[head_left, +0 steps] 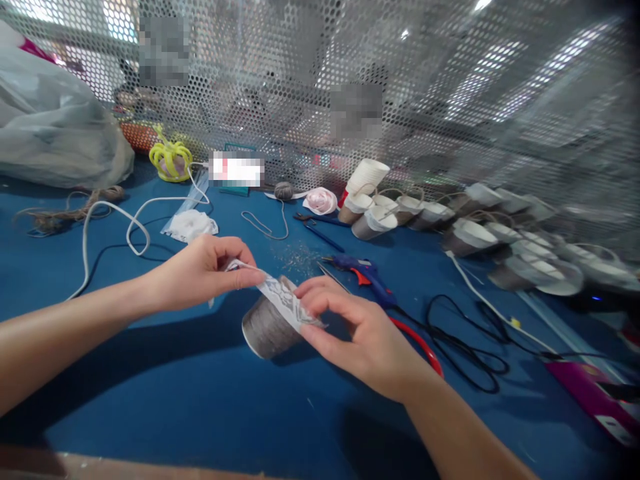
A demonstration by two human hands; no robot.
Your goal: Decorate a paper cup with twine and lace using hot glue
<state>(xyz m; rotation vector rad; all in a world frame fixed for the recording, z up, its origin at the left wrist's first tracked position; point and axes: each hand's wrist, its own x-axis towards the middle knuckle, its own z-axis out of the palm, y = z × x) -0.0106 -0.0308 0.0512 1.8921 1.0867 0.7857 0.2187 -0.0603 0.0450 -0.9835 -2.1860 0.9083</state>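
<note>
A paper cup (270, 328) wrapped in grey-brown cord lies tilted on the blue table, its white base toward the lower left. White lace ribbon (281, 299) runs along its rim. My left hand (213, 270) is closed, pinching the loose end of the lace between thumb and fingers, just off the cup's upper left. With fingers on top and thumb below, my right hand (353, 323) grips the cup's rim through the lace. The cup's mouth is mostly hidden by the lace and my right fingers.
A blue glue gun (365, 273) lies beyond my right hand, near red-handled scissors (423, 343) and black cable (465, 347). Finished-looking cups (375, 221) line the right back. A lace roll (193, 225), yellow basket (171, 160) and power strip (593, 400) surround the work.
</note>
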